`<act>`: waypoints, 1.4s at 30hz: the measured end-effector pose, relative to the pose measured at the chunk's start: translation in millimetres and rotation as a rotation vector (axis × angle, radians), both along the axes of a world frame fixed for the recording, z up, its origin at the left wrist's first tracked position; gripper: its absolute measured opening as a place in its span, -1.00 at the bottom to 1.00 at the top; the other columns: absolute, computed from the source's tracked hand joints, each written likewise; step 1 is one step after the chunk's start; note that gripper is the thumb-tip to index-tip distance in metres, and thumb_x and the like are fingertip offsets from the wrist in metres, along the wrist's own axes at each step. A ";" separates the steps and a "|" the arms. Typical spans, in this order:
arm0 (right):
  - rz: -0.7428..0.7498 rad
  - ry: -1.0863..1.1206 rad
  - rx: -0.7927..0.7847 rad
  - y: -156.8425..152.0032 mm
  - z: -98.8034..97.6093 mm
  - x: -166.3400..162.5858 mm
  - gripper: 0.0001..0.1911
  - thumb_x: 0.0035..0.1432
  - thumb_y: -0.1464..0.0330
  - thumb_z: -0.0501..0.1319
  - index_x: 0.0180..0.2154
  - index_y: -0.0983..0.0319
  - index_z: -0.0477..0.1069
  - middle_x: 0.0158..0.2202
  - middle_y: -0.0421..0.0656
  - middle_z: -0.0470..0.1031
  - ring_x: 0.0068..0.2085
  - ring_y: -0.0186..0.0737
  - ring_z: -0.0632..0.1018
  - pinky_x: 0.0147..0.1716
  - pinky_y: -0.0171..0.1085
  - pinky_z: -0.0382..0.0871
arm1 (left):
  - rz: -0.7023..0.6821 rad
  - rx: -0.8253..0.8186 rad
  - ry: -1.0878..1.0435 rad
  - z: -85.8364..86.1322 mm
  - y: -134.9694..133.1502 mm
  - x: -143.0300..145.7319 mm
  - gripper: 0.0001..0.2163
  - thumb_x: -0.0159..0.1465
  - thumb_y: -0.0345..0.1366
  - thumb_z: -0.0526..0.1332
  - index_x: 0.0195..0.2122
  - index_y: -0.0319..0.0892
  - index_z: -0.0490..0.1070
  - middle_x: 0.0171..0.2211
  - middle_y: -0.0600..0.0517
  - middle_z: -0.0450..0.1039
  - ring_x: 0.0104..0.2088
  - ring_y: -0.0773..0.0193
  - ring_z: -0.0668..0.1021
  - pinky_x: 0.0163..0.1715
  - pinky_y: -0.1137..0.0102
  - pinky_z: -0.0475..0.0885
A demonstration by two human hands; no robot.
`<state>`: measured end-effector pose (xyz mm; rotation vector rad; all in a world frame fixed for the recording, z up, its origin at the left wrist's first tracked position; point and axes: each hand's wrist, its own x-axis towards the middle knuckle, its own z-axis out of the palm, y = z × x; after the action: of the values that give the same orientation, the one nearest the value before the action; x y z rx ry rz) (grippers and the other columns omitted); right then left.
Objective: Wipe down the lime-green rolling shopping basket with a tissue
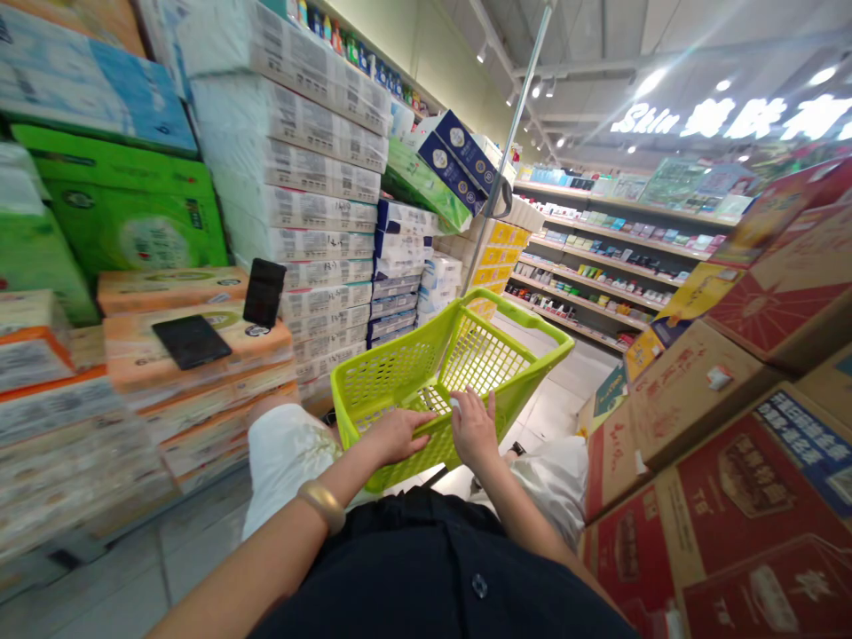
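Note:
A lime-green plastic shopping basket (pixel 525 390) with perforated walls stands tilted between my knees, and nothing lies in the part I can see. My left hand (pixel 399 435), with a gold bangle at its wrist, grips the near rim, index finger over the edge and thumb outside. Close to its right, my right hand (pixel 475 428) rests at the same rim with bent fingers. A small white piece (pixel 455 403), perhaps tissue, shows at its fingers; its kind is unclear. To the left, a black phone (pixel 264 293) leans upright and a flat black device (pixel 192 341) lies on an orange tissue pack (pixel 133 342).
Stacked white packs (pixel 319 213) and green packs (pixel 126 209) rise at left. Red and brown cartons (pixel 706 390) crowd the right side. A metal pole (pixel 516 115) stands beyond the basket, before shelves of small goods (pixel 619 240). Tiled floor (pixel 552 408) shows between.

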<state>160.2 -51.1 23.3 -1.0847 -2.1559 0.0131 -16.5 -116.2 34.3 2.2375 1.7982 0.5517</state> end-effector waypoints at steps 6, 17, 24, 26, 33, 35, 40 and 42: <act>-0.070 0.015 -0.016 6.2 5.2 1.3 -0.67 0.25 0.46 -0.03 -0.05 0.20 0.41 -0.01 0.00 0.51 0.21 -0.07 0.36 0.30 0.16 -0.24 | -0.012 -0.013 -0.032 4.4 -0.8 0.7 -0.58 0.22 -0.21 0.16 0.12 -0.04 0.40 -0.09 -0.07 0.58 -0.13 0.09 0.60 -0.11 0.32 0.45; -0.102 -0.017 -0.053 8.3 10.1 7.1 -0.67 0.26 0.46 -0.03 -0.02 0.22 0.39 0.04 0.00 0.48 0.22 -0.05 0.35 0.30 0.16 -0.21 | -0.014 -0.028 0.038 3.4 0.2 0.1 -0.57 0.26 -0.17 0.12 0.16 -0.04 0.36 -0.05 -0.07 0.56 -0.08 0.09 0.59 -0.08 0.31 0.44; 0.051 -0.074 -0.038 -3.8 6.7 -4.3 -0.67 0.26 0.47 -0.02 -0.04 0.18 0.41 -0.02 -0.09 0.52 0.22 -0.14 0.35 0.33 0.07 -0.26 | -0.043 0.000 0.029 -5.7 7.4 -4.8 -0.57 0.24 -0.20 0.14 0.15 -0.10 0.38 -0.07 -0.07 0.57 -0.11 0.12 0.59 -0.09 0.35 0.42; -0.002 -0.062 -0.045 1.2 10.1 0.9 -0.68 0.27 0.47 -0.01 -0.04 0.19 0.41 0.00 -0.08 0.52 0.22 -0.14 0.34 0.33 0.07 -0.27 | -0.054 -0.004 0.024 -6.1 8.8 -6.6 -0.57 0.25 -0.19 0.13 0.16 -0.07 0.37 -0.08 -0.04 0.57 -0.13 0.14 0.58 -0.11 0.36 0.42; -0.064 -0.047 -0.059 4.5 12.4 -4.5 -0.68 0.26 0.48 -0.01 -0.05 0.19 0.42 -0.01 -0.06 0.52 0.22 -0.13 0.34 0.32 0.06 -0.24 | -0.077 -0.028 0.038 -4.7 17.2 -17.7 -0.57 0.25 -0.19 0.14 0.16 -0.01 0.35 -0.08 -0.01 0.57 -0.14 0.16 0.58 -0.12 0.38 0.40; 0.001 -0.071 -0.055 -2.6 9.9 -13.3 -0.68 0.26 0.47 0.00 -0.03 0.18 0.41 -0.02 -0.08 0.52 0.22 -0.15 0.34 0.33 0.05 -0.27 | -0.076 -0.032 0.044 -5.3 19.9 -22.9 -0.57 0.25 -0.19 0.14 0.16 -0.03 0.36 -0.08 -0.02 0.57 -0.13 0.15 0.58 -0.11 0.38 0.40; -0.056 -0.081 -0.054 2.1 17.1 -4.8 -0.68 0.27 0.47 0.00 -0.04 0.18 0.42 -0.01 -0.09 0.52 0.22 -0.13 0.35 0.33 0.06 -0.31 | -0.098 -0.033 0.068 -2.6 19.5 -38.7 -0.59 0.24 -0.14 0.15 0.14 0.08 0.36 -0.14 0.08 0.59 -0.20 0.25 0.57 -0.17 0.45 0.38; -0.129 -0.069 -0.059 9.2 22.0 4.2 -0.68 0.27 0.47 0.00 -0.04 0.21 0.43 0.00 -0.07 0.52 0.23 -0.11 0.34 0.33 0.06 -0.30 | -0.096 -0.020 0.105 3.7 16.5 -42.6 -0.59 0.24 -0.11 0.16 0.13 0.10 0.37 -0.12 0.09 0.58 -0.17 0.24 0.57 -0.18 0.45 0.38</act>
<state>164.5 -41.9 45.3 -1.2736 -2.1537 -0.0199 -59.0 -99.7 37.9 2.3652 1.7242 0.4030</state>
